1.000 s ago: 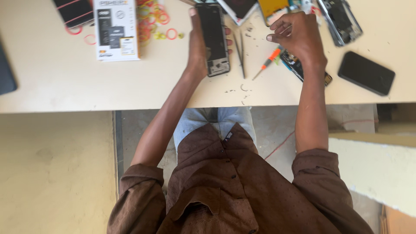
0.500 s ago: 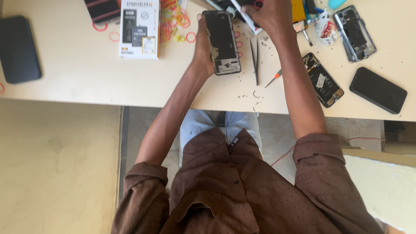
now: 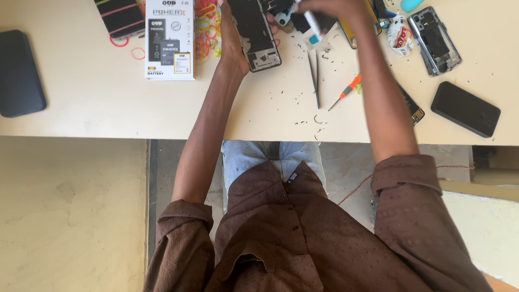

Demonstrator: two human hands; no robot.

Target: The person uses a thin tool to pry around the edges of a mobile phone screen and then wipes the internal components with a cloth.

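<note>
An opened black phone lies on the cream table at the top of the view. My left hand rests against its left side and holds it steady. My right hand is above and to the right of the phone, shut on a thin white tool with a blue tip that points down toward the phone's right edge. The upper parts of both hands are cut off by the frame.
Metal tweezers and an orange-handled screwdriver lie below the phone. A white battery box, coloured rubber bands, a black phone, another black phone and an opened phone frame sit around.
The view has shifted, so the table appears lower and further right. My right hand left the screwdriver area, moved up to the phone's top and now holds the white tool. The left hand stays on the phone.
</note>
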